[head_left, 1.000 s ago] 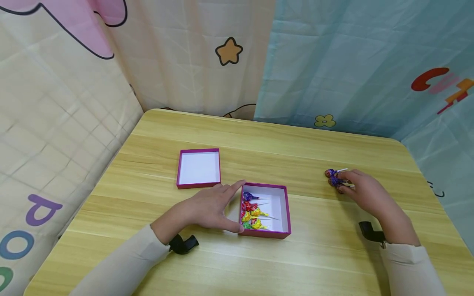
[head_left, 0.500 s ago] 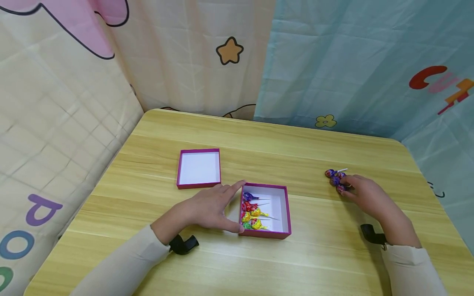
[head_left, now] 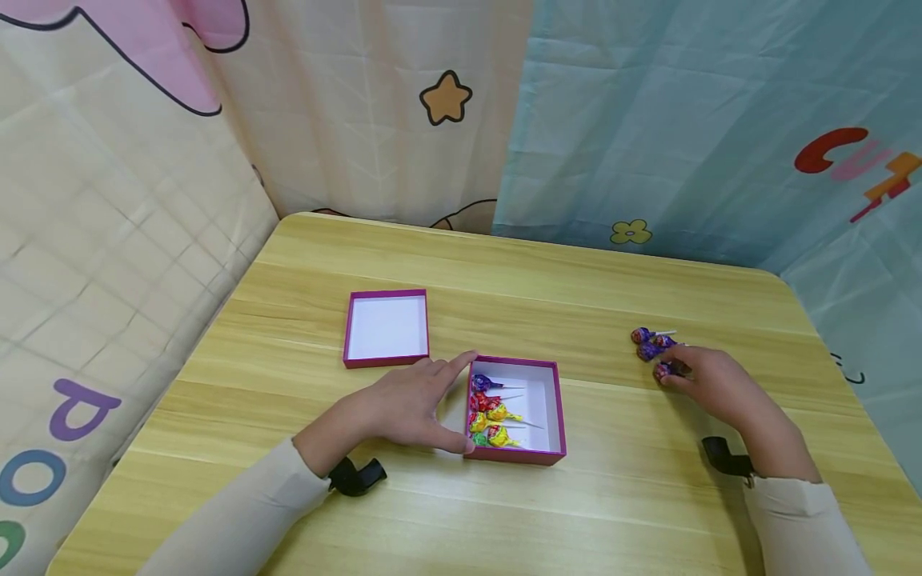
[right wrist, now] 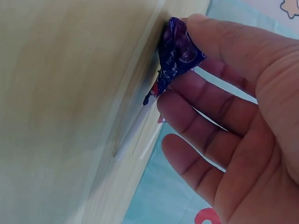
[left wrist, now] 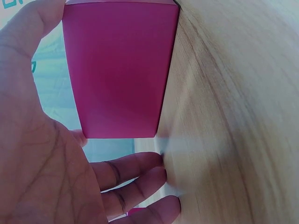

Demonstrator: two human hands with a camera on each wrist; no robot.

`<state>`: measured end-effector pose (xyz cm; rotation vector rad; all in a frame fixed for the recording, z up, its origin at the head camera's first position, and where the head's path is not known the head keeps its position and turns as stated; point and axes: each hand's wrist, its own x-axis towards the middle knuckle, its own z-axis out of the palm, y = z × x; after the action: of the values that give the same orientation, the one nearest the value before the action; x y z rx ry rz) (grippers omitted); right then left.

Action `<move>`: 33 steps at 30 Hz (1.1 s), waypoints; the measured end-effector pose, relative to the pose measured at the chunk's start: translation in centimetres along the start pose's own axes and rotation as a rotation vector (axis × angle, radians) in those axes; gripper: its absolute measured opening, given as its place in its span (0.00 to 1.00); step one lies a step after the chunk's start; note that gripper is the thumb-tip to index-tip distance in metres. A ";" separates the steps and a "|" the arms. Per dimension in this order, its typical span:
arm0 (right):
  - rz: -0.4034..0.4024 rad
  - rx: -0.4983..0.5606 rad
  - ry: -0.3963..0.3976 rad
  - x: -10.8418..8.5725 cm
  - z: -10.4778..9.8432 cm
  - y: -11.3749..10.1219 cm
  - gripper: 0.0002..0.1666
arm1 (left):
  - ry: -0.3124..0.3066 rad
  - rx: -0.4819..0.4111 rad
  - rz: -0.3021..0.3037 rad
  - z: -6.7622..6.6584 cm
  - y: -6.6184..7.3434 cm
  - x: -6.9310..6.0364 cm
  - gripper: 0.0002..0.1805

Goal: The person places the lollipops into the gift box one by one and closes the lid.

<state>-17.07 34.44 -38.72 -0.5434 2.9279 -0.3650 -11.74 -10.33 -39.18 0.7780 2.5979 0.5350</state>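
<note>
My left hand (head_left: 412, 404) spans the left side of the open pink box (head_left: 560, 408), thumb at its near left corner and index finger at the far left one; the left wrist view has the box's pink side wall (left wrist: 121, 70) between them. Several wrapped lollipops (head_left: 497, 412) lie along the box's left side, sticks to the right. My right hand (head_left: 720, 386) pinches a purple-wrapped lollipop (head_left: 663, 373) low over the table at the right. In the right wrist view, its wrapper (right wrist: 177, 49) is between thumb and fingers. Several other purple lollipops (head_left: 649, 350) lie just beyond it.
A shallow pink lid (head_left: 387, 328) with a white inside lies behind my left hand, up and left of the box. The wooden table (head_left: 519, 520) has a far edge against hanging printed curtains (head_left: 374, 120).
My right hand has drawn one purple lollipop slightly toward me, apart from the others, which have shifted a little. My left hand and the box have stayed in place.
</note>
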 end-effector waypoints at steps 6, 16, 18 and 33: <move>-0.017 0.031 -0.027 -0.1 -0.1 -0.2 0.08 | -0.003 0.003 0.002 -0.1 0.0 0.0 0.65; -0.054 0.082 -0.044 -0.4 -0.8 -1.1 0.06 | 0.003 0.003 0.002 0.0 0.0 -0.1 0.65; -0.063 0.088 -0.050 -0.4 -1.0 -1.4 0.05 | 0.003 0.003 0.003 0.0 0.0 -0.1 0.65; -0.134 0.141 -0.052 -0.7 -2.2 -4.5 0.05 | -0.006 -0.007 -0.004 0.0 0.0 -0.1 0.65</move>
<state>-15.33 31.11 -35.42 -0.7180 2.7971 -0.5590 -11.70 -10.41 -39.14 0.7704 2.5905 0.5396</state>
